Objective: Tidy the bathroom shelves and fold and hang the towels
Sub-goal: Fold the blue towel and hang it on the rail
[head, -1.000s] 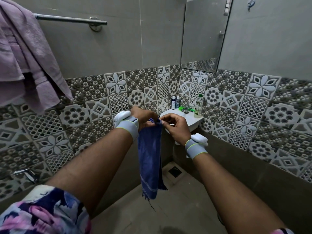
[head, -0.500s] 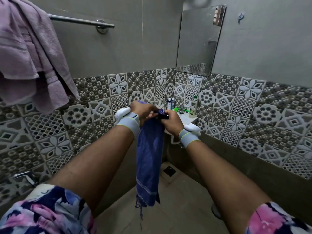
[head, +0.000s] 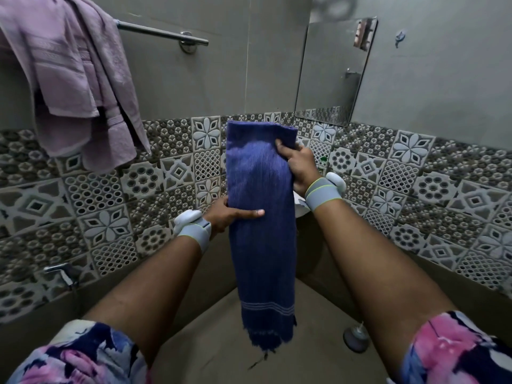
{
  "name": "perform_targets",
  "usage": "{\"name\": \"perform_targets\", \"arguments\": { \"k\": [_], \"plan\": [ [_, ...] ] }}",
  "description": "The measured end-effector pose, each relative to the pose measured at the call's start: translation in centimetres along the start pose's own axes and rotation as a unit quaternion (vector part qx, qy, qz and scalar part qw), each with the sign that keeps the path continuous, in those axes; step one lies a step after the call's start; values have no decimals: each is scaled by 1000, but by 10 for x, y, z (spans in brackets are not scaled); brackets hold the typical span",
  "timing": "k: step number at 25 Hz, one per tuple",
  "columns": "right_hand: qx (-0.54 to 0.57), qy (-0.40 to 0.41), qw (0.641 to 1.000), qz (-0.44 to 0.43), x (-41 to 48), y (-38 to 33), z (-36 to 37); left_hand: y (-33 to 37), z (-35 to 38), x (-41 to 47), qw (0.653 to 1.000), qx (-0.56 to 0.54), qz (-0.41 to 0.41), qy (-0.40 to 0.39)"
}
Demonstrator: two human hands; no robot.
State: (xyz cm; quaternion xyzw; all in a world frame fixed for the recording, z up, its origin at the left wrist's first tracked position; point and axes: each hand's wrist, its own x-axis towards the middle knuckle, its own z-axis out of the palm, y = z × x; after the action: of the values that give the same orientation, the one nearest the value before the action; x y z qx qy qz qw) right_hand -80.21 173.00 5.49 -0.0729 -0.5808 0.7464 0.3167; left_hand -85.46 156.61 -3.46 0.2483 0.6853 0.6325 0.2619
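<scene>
**Operator:** What does the head view show of the towel?

**Inspector:** Your blue towel [head: 260, 217] hangs upright in front of the tiled corner, a flat folded panel with its fringe towards the floor. Your right hand [head: 299, 164] grips the upper right edge, thumb on the front. Your left hand [head: 224, 214] pinches the left edge at mid-height, one digit laid straight across the cloth.

**Operator:** What has changed?

**Inspector:** A second ago both your hands met at the top and the towel dangled as a narrow bunch. It is now raised and spread wider, and your left hand has dropped down its side. I judge the lengthwise fold set and hanging the likely next step.

**Operator:** Where would it hang?

**Inspector:** The rail [head: 163, 33] sits up to your left. A purple towel [head: 77, 87] is heaped unfolded over its near end, so that one looks still to be done.
</scene>
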Motion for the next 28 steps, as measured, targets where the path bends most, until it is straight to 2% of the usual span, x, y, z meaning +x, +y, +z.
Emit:
{"name": "perform_targets", "arguments": {
  "k": [4, 8, 11, 14, 17, 20, 22, 24, 26, 28],
  "plan": [
    [3, 95, 995, 26, -5, -1, -19, -7, 4, 1, 999, -29, -13, -27],
    [15, 18, 990, 136, -37, 26, -46, 11, 13, 0, 990, -134, -10, -41],
    [58, -31, 980, 188, -65, 54, -51, 26, 15, 2, 980, -200, 2, -6],
    [23, -89, 974, 206, -84, 64, -45, 30, 5, 0, 972, -227, 33, 46],
    [5, -97, 978, 185, -80, 61, -34, 26, -11, -8, 968, -241, 50, 52],
    [10, -95, 982, 162, -69, 54, -16, 7, -18, -25, 975, -220, -5, -34],
    [10, -103, 979, 175, -62, 49, -9, -6, -16, -34, 987, -148, -13, -61],
    [-16, -100, 977, 186, -56, 46, -8, -8, -15, -33, 995, -95, 16, -12],
    [-40, -99, 973, 204, -56, 45, -11, 0, -15, -29, 992, -120, 27, 25],
    [-30, -99, 972, 210, -63, 47, -16, 10, -15, -25, 989, -145, 32, 22]
  ]
}}
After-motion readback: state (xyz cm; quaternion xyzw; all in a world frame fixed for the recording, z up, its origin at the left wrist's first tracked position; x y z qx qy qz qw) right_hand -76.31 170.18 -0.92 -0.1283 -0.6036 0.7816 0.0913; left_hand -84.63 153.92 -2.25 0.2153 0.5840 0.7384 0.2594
